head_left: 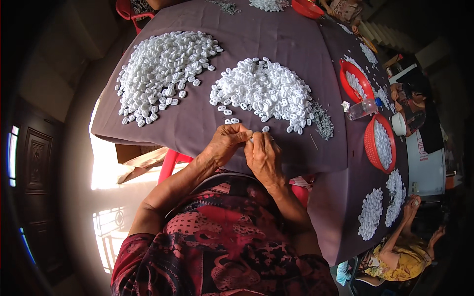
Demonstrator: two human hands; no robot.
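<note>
My left hand [226, 143] and my right hand [262, 155] meet at the near edge of a table draped in purple cloth [276, 34]. Their fingertips pinch together on a small white plastic piece [250, 139], mostly hidden between the fingers. Just beyond my hands lies a heap of white oval plastic pieces [264, 91], with a few loose ones near my fingers. A second, wider heap of white pieces [165, 69] lies to the far left. A small pile of thin grey metal pins [323, 122] rests at the right edge of the near heap.
Two red baskets [380, 143] [356, 81] holding white pieces stand at the right, a clear plastic bottle [363, 108] between them. More white heaps [371, 213] lie further right. Another person in yellow [402, 254] sits at the lower right. A red stool [170, 163] stands under the table.
</note>
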